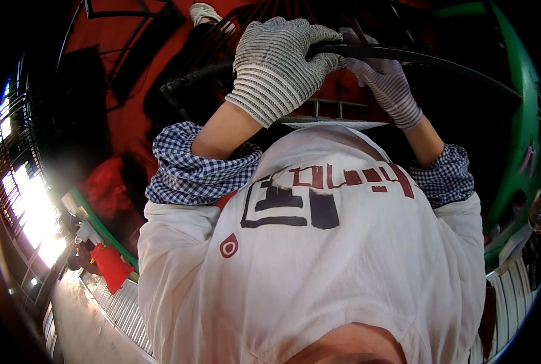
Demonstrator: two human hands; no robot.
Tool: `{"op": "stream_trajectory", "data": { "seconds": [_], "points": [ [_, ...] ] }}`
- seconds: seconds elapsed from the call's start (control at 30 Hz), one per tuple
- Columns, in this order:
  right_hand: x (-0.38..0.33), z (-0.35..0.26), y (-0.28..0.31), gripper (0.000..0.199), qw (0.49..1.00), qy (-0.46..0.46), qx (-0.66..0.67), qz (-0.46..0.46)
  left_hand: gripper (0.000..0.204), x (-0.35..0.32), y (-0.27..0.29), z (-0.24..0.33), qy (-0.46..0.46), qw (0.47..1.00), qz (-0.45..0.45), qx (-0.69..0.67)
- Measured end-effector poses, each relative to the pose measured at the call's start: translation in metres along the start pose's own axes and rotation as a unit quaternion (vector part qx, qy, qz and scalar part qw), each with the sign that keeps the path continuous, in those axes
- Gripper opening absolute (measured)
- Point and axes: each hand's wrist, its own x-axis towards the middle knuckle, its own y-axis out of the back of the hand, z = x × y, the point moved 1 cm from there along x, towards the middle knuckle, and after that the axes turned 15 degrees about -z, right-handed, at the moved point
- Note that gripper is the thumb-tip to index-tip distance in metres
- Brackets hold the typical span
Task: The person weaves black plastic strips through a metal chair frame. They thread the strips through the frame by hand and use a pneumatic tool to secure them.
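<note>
My left hand [279, 64], in a grey striped knit glove, is curled over a long black curved strip [440, 60] near the top centre. My right hand [387, 82], in a lighter striped glove, grips the same black strip just to the right. The strip runs right from my hands in an arc. Both forearms rise from blue checked sleeve covers [191, 167] over a white printed shirt [319, 261] that fills the lower half of the view.
A red surface [137, 115] with dark frames lies behind my hands. A green curved rim [519, 133] runs down the right side. Bright windows [27, 206] glare at the left, above a grated floor [121, 306] and a red object [109, 267].
</note>
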Motion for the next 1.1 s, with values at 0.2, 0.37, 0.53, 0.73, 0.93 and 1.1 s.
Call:
{"op": "stream_trajectory", "data": {
  "seconds": [0.2,0.37,0.53,0.73,0.93,1.1],
  "points": [
    [0.004,0.010,-0.012,0.040,0.998,0.052,0.018,0.029,0.038,0.010,-0.009,0.006,-0.004,1.000,-0.005,-0.022],
    [-0.018,0.033,0.002,0.027,0.993,-0.041,-0.056,0.094,0.038,0.017,-0.019,0.014,0.028,0.994,-0.067,-0.081],
    [-0.025,0.026,-0.017,0.024,0.992,0.099,-0.029,0.078,0.038,0.009,-0.036,0.013,0.020,0.992,-0.081,-0.095],
    [-0.024,0.018,-0.009,0.022,0.998,0.025,0.027,-0.049,0.038,0.001,-0.031,0.012,-0.014,0.994,-0.056,-0.097],
    [-0.013,-0.006,-0.007,0.020,0.995,0.079,-0.064,-0.018,0.036,0.002,-0.005,0.012,-0.034,0.999,-0.005,-0.036],
    [-0.024,-0.063,-0.019,0.019,0.994,-0.027,0.102,-0.011,0.035,-0.004,0.001,0.002,-0.058,0.994,0.096,0.001]
  ]
}}
